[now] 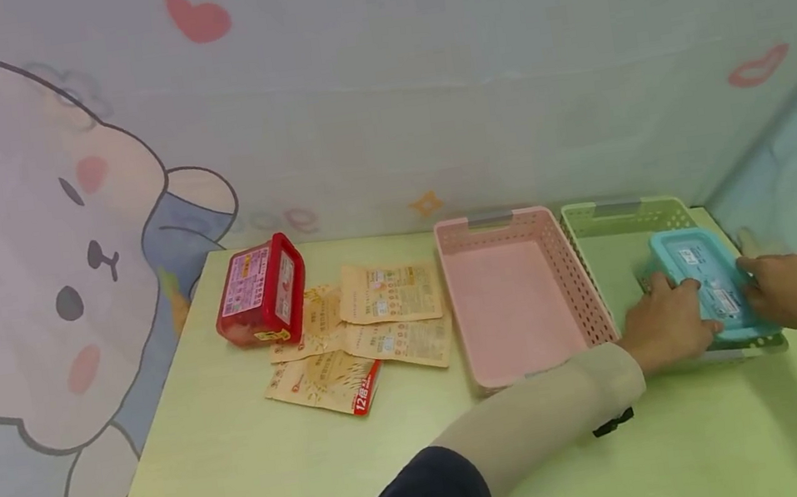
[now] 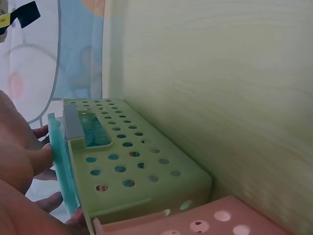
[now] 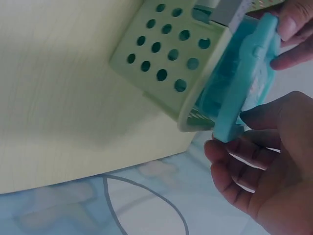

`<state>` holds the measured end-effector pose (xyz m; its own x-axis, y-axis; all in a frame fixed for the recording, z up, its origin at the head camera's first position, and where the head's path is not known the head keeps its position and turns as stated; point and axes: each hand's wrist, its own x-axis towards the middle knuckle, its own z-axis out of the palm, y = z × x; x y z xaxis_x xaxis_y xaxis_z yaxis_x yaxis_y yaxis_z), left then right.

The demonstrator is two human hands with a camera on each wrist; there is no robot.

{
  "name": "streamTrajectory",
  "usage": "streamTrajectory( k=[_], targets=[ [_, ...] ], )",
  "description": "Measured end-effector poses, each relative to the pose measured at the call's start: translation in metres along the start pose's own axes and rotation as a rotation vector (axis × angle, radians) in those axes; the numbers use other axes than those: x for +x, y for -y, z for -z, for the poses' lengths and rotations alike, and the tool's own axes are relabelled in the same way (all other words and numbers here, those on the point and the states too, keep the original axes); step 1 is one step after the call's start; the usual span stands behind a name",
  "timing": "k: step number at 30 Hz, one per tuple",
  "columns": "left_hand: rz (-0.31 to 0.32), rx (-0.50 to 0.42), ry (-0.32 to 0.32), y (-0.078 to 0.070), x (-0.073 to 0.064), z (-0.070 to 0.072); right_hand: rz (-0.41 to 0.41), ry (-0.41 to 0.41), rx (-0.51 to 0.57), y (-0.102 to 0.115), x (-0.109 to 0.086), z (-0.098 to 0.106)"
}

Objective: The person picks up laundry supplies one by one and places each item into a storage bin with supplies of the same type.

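Observation:
A teal lidded plastic box (image 1: 700, 272) with white labels on its lid sits partly inside the green basket (image 1: 606, 250) at the right, its lid standing above the basket's rim. My left hand (image 1: 669, 326) grips the box's left side, thumb toward the near corner. On the opposite side, my right hand (image 1: 789, 289) holds the lid's edge. The right wrist view shows that thumb and the fingertips (image 3: 218, 149) pinching the lid's rim (image 3: 234, 105). Through the holes of the basket wall (image 2: 127, 156), teal shows in the left wrist view.
A pink basket (image 1: 511, 301) stands left of the green one, close beside it. Farther left lie several tan packets (image 1: 389, 292) in an overlapping pile, with a red lidded box (image 1: 261, 292) at their back left. A printed curtain (image 1: 381, 116) hangs behind the table.

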<state>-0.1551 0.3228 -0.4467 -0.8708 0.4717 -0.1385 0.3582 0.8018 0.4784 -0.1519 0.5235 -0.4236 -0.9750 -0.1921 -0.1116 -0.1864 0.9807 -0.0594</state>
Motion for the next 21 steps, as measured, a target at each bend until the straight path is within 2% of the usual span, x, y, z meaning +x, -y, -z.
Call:
streamTrajectory(
  k=[4,7,9,13,16,18,21],
  targets=[
    [-0.035,0.029,0.017,0.005,-0.002,0.003,-0.019,0.033,0.057,0.000,0.000,0.001],
    [-0.121,0.055,0.050,0.013,-0.006,0.006,-0.019,0.045,0.043,0.001,-0.001,0.005],
    [-0.202,0.078,0.080,0.019,-0.009,0.009,-0.029,0.034,0.033,0.004,-0.002,0.009],
    [-0.332,0.179,0.137,0.030,-0.013,0.020,-0.027,-0.057,0.017,0.014,-0.001,0.016],
    [-0.383,0.251,0.160,0.040,-0.015,0.028,0.009,-0.133,0.028,0.023,0.003,0.021],
    [-0.405,0.252,0.166,0.046,-0.015,0.031,0.039,-0.177,0.035,0.030,0.007,0.023],
    [-0.426,0.199,0.169,0.053,-0.015,0.035,0.066,-0.212,0.048,0.039,0.011,0.026]
  ],
)
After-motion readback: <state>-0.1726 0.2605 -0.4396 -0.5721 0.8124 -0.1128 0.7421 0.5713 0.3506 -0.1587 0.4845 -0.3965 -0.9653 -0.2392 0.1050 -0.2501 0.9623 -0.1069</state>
